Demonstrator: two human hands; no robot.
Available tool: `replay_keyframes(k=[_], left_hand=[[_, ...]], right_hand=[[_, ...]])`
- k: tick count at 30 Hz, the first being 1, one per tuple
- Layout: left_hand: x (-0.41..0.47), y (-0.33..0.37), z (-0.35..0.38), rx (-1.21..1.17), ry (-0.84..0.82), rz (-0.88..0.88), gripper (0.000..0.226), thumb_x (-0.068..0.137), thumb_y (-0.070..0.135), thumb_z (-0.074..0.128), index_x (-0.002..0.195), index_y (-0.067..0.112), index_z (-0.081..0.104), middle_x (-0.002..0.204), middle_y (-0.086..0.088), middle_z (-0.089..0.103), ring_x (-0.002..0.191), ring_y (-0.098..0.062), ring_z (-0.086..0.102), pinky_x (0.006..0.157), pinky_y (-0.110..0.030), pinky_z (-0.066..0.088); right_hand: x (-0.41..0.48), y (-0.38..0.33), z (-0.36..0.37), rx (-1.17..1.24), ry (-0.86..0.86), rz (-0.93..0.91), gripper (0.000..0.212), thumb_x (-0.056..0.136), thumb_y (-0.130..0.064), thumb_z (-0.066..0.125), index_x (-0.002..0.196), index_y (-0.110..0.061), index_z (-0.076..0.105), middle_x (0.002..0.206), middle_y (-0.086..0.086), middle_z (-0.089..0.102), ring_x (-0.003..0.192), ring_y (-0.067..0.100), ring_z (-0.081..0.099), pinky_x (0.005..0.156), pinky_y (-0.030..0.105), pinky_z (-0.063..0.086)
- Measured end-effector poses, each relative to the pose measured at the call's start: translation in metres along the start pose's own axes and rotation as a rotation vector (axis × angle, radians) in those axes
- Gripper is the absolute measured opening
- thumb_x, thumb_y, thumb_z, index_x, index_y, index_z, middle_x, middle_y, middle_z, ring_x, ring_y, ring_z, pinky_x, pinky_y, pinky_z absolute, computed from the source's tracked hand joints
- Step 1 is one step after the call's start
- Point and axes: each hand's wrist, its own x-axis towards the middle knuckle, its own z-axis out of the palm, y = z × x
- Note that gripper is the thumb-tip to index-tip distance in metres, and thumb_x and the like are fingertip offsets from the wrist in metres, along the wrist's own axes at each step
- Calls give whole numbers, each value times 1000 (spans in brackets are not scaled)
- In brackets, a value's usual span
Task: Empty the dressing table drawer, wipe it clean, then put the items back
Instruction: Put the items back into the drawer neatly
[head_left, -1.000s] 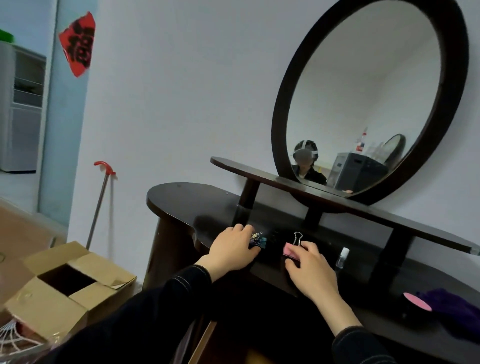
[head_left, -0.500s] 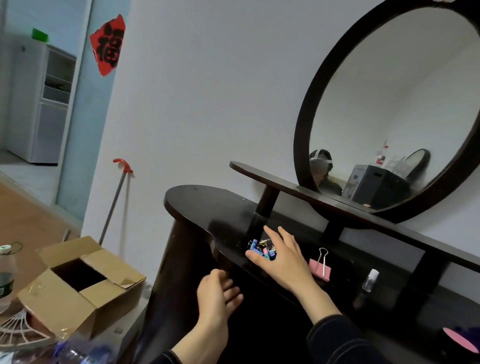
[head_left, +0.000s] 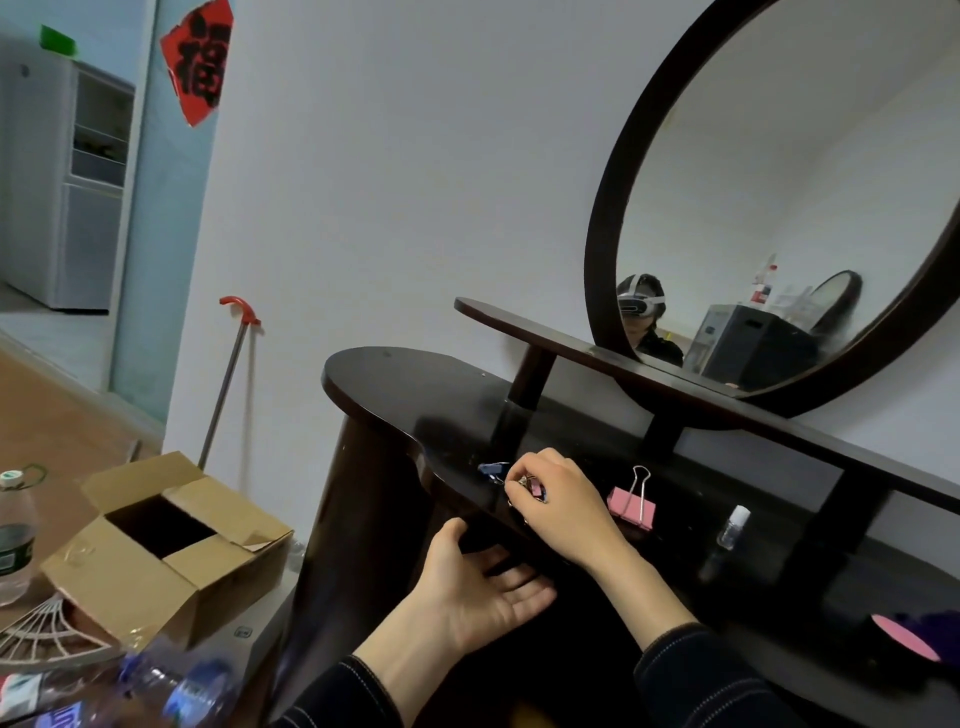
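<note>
Small coloured binder clips (head_left: 531, 487) on dark wooden desk (head_left: 415, 395), pinched in narrow grip by right hand (head_left: 563, 501); left hand (head_left: 483, 587) open palm-up below edge, probably to catch them

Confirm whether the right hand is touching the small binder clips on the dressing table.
Touching. In the head view the right hand curls its fingers round the small binder clips and pinches them on the dressing table.

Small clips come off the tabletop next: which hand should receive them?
Likely left: the left hand lies open, palm up, below the tabletop edge, under the right hand, which pinches the small clips.
</note>
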Motion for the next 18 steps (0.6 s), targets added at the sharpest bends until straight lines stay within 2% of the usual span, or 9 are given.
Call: replay_keyframes(k=[3, 6, 9, 11, 13, 15, 17, 18], left_hand=[[-5, -6, 5, -24, 0, -48, 72, 97, 59, 39, 128, -5, 52, 126, -39, 54, 116, -55, 50, 99, -63, 38], [-7, -11, 10, -12, 40, -58, 74, 98, 58, 38, 132, -6, 50, 124, -39, 54, 113, -55, 51, 98, -63, 38], [-8, -17, 14, 5, 43, -67, 78, 99, 58, 36, 138, -8, 43, 124, -41, 52, 121, -55, 48, 103, -63, 36], [-11, -21, 17, -10, 12, -75, 81, 99, 59, 34, 139, -11, 40, 125, -42, 53, 115, -55, 53, 96, -66, 41], [-15, -27, 20, -25, -16, -85, 79, 100, 59, 31, 129, -12, 51, 117, -38, 60, 103, -50, 61, 85, -63, 49], [-17, -35, 20, -46, -45, -106, 73, 102, 53, 30, 105, -9, 67, 100, -29, 69, 91, -42, 67, 75, -50, 55], [-16, -44, 16, -10, -74, -129, 59, 102, 37, 37, 81, -5, 73, 80, -21, 70, 72, -35, 70, 62, -38, 57], [-17, -49, 14, 34, -103, -137, 48, 100, 28, 41, 80, -2, 72, 77, -17, 69, 69, -32, 69, 61, -36, 57]], right_hand=[[-21, -2, -7, 28, 6, -31, 5, 91, -34, 60, 87, -31, 62, 92, -14, 53, 90, 3, 48, 79, 25, 41], [-34, -3, -14, 17, 14, -17, 5, 91, -36, 61, 88, -31, 61, 97, -12, 56, 95, 5, 50, 84, 28, 45], [-43, -7, -18, 5, 28, -7, 5, 91, -37, 61, 89, -32, 61, 97, -13, 55, 96, 5, 51, 84, 29, 46], [-52, -12, -19, 12, 53, -23, 5, 90, -37, 62, 88, -32, 61, 96, -14, 54, 95, 3, 51, 81, 27, 46], [-68, -19, -17, -6, 123, -53, 7, 88, -37, 65, 88, -31, 61, 95, -15, 53, 93, 4, 50, 78, 25, 45], [-89, -26, -11, -70, 237, -104, 9, 84, -35, 66, 87, -28, 60, 95, -15, 53, 89, 8, 50, 76, 25, 43], [-109, -33, -2, -146, 340, -170, 7, 84, -29, 65, 84, -24, 61, 95, -12, 53, 88, 11, 51, 76, 28, 44], [-117, -34, 2, -148, 374, -200, 5, 85, -26, 64, 84, -22, 62, 94, -11, 55, 90, 12, 51, 76, 30, 45]])
